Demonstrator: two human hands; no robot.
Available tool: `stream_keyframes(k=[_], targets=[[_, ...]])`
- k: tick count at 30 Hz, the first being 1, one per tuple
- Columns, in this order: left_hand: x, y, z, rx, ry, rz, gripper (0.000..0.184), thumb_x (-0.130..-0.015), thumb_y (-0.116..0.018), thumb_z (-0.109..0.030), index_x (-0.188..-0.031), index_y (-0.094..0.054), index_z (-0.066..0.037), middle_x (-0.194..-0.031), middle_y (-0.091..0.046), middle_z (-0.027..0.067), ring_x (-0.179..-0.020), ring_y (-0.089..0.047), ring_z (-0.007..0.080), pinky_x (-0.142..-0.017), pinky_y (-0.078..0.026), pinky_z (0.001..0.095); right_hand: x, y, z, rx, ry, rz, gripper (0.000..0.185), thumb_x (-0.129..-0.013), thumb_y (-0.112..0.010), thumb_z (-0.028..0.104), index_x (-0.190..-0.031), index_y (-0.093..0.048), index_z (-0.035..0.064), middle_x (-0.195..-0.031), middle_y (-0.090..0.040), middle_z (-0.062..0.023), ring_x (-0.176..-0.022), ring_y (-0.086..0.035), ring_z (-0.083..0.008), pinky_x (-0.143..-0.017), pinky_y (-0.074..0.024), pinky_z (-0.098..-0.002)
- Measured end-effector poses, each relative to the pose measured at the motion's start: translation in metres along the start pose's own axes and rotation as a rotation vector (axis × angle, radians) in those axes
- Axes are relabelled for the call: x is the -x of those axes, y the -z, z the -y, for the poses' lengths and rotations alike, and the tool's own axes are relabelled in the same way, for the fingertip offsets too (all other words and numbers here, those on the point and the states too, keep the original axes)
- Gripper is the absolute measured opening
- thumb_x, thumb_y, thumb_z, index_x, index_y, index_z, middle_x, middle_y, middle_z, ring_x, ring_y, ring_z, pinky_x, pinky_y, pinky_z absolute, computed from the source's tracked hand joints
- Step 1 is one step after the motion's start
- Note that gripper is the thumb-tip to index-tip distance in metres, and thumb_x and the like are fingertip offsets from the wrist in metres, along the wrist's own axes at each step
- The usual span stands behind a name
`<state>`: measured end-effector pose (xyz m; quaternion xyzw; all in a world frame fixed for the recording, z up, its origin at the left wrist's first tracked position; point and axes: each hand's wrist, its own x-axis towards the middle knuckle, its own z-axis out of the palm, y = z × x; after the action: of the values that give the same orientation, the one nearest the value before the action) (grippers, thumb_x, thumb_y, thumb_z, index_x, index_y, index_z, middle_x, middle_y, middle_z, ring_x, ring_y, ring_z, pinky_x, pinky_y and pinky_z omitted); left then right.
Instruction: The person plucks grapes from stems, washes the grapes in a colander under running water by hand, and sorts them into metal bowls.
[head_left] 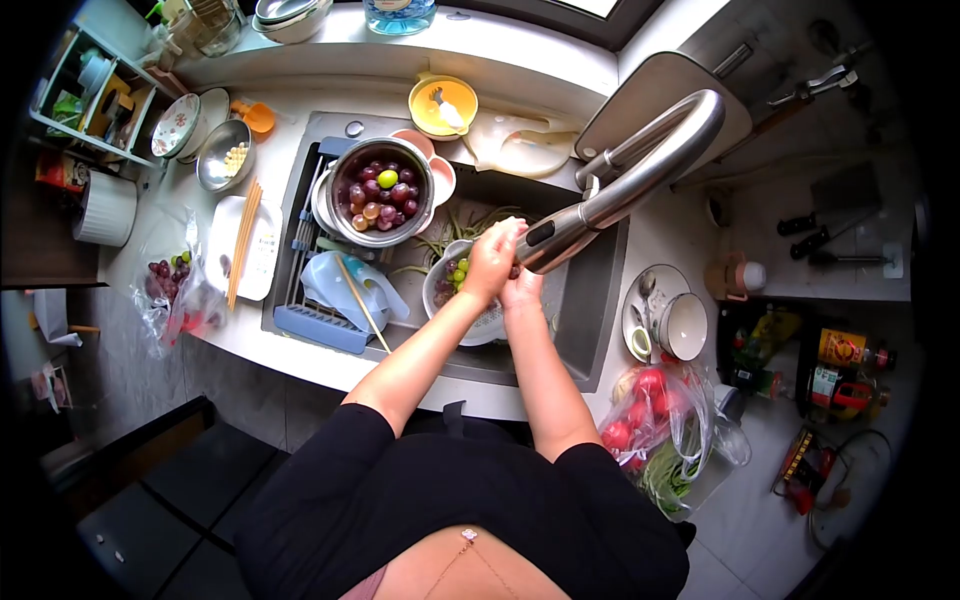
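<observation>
My left hand (492, 262) and my right hand (522, 289) are together under the head of the steel faucet (640, 185), over the sink. Their fingers are curled round dark grapes, of which only a little shows between the hands. Below them, a white colander (478, 328) in the sink holds green and dark grapes (452, 280). To the upper left, a steel pot (337, 200) contains red-purple grapes (385, 197) and one green grape. Long green beans (440, 235) lie in the sink behind the colander.
A blue rack (320, 328) with a light blue item spans the sink's left side. Chopsticks lie on a white tray (262, 265). Bagged grapes (168, 280) sit far left. Bowls (684, 327) and bagged red produce (645, 410) are right; a yellow bowl (425, 92) stands behind.
</observation>
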<state>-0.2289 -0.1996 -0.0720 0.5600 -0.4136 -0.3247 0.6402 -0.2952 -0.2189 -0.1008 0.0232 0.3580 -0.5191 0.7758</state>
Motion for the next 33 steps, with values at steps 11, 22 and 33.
stream_keyframes(k=[11, 22, 33], targets=[[0.007, 0.006, 0.015, 1.023, 0.547, -0.344, 0.026, -0.095, -0.047, -0.031, -0.097, -0.052, -0.006, -0.088, -0.059, 0.0074, -0.079, -0.059, 0.0162, -0.072, -0.049, 0.0263, 0.033, -0.034, -0.002, 1.239, 0.703, 0.507, 0.023, -0.083, -0.062, 0.014, -0.103, -0.06, 0.0022, -0.117, -0.054, -0.0109, -0.111, -0.05, -0.0252, -0.1, -0.0348, -0.0364], [0.016, -0.003, -0.009, 1.041, 0.58, -0.159, 0.024, -0.093, -0.05, -0.027, -0.106, -0.055, -0.008, -0.104, -0.059, 0.0048, -0.098, -0.056, 0.0166, -0.086, -0.046, 0.0308, 0.014, -0.022, 0.007, 0.459, 0.243, 0.104, 0.018, -0.086, -0.055, 0.009, -0.07, -0.047, 0.0094, -0.07, -0.047, 0.0014, -0.068, -0.048, -0.0121, -0.064, -0.0426, -0.0265], [-0.001, 0.004, -0.008, 1.343, 0.701, -0.197, 0.036, -0.094, -0.046, -0.034, -0.118, -0.05, -0.006, -0.117, -0.056, 0.0094, -0.105, -0.055, 0.0199, -0.095, -0.043, 0.0343, 0.042, -0.037, 0.0, 1.018, 0.476, 0.223, 0.018, -0.09, -0.054, 0.018, -0.103, -0.059, 0.005, -0.096, -0.058, -0.0033, -0.087, -0.053, -0.0107, -0.082, -0.0428, -0.0276]])
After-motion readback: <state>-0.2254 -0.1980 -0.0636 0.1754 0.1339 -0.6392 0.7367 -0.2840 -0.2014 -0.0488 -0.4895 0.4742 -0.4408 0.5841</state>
